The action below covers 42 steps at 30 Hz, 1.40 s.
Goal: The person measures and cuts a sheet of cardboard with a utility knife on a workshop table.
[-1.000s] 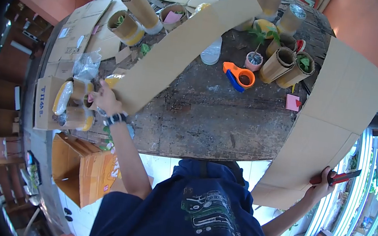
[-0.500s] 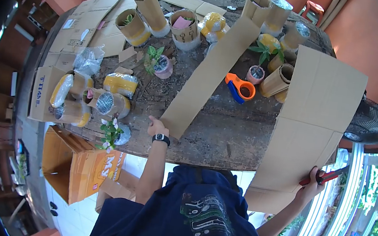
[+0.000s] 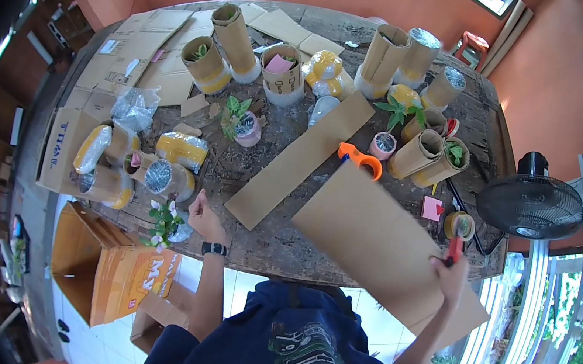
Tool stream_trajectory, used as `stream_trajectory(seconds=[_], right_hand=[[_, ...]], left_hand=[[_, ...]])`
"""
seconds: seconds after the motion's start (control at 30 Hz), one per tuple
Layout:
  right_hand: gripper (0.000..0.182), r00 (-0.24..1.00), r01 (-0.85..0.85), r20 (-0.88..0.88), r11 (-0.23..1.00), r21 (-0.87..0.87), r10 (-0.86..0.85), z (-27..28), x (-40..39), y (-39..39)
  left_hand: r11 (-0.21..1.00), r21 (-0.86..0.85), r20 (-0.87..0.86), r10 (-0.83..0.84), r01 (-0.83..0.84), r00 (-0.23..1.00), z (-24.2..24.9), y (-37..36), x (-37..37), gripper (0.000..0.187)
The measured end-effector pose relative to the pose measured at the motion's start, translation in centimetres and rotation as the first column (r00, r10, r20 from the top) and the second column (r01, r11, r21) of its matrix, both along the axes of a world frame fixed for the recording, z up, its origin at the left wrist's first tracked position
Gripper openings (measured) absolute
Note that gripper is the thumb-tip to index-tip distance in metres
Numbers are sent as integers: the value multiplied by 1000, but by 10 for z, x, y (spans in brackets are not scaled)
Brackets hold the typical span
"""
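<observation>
A large cardboard sheet (image 3: 373, 238) lies tilted over the table's front edge at the right. My right hand (image 3: 451, 275) is closed around a red cutter (image 3: 454, 251) and is at the sheet's right part. Left of the sheet, a long cardboard strip (image 3: 294, 164) rests diagonally on the table. Near the front edge my left hand (image 3: 205, 220) has its fingers drawn together, and whether anything is between them is too small to tell. An orange tape dispenser (image 3: 361, 160) sits behind the sheet, partly covered by it.
Cardboard-wrapped potted plants (image 3: 235, 40) stand along the back of the wooden table (image 3: 252, 251). Wrapped bundles (image 3: 173, 179) lie at the left, beside a flowering plant (image 3: 164, 224). A black fan (image 3: 530, 204) is at the right. An open carton (image 3: 133, 275) stands below, front left.
The large sheet has swung down and left, uncovering the fan, pink notes and a tape roll. My left hand has left the strip and moved left. My right hand moved left with the cutter.
</observation>
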State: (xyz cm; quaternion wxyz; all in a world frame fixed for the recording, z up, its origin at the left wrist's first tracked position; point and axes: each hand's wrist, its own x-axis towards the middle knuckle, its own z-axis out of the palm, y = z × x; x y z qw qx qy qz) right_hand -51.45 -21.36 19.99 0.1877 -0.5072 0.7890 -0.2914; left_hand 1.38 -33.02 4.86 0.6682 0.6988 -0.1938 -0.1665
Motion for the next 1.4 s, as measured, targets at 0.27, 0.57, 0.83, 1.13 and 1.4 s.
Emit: stream_trajectory(seconds=[0.27, 0.57, 0.83, 1.13, 1.4], right_hand=[[30, 840, -474, -310, 880, -23, 445, -123, 73, -108], [42, 976, -97, -177, 981, 167, 126, -205, 148, -65], [92, 982, -27, -180, 992, 126, 50, -207, 132, -33], [86, 984, 103, -141, 992, -72, -112, -250, 98, 2], [78, 933, 358, -7, 933, -40, -359, -252, 97, 9]], left_hand=[[928, -196, -165, -350, 318, 922, 47, -3, -14, 40], [734, -256, -99, -667, 629, 738, 70, 31, -38, 44], [311, -166, 290, -892, 936, 348, 221, 41, -97, 43], [-618, -443, 860, -498, 649, 113, 430, 3, -129, 37], [-588, -439, 835, -546, 680, 68, 427, 34, -94, 31]])
